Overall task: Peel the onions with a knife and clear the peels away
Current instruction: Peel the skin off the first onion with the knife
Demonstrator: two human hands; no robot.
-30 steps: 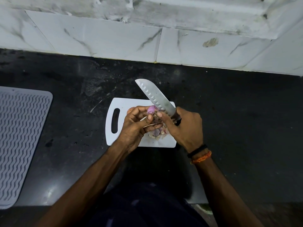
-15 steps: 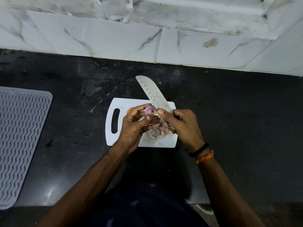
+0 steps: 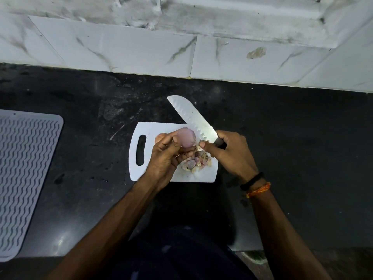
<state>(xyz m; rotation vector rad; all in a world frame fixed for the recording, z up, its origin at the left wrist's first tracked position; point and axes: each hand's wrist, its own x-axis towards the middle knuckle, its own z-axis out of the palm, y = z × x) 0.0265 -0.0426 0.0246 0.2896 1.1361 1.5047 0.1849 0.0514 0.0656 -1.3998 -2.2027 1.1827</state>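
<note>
While the small white plastic cutting board [image 3: 153, 130] is lying near the middle of the black stone bench [image 3: 292, 138], the left hand [image 3: 165, 156] is holding a peeled pale pink onion [image 3: 186, 139] in a curled grip above it. The right hand [image 3: 232, 152] is gripping the broad steel knife [image 3: 191, 118] by its handle, blade pointing toward the bench's back edge. A pile of pinkish onion peels [image 3: 196, 163] is lying at the board's near right corner. A grey ribbed mat [image 3: 24, 168] is lying at the bench's left edge.

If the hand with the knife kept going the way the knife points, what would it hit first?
Probably nothing soon. The right hand aims the knife up-left over the bare black counter; the tiled wall would likely come first, though height is unclear.
</note>
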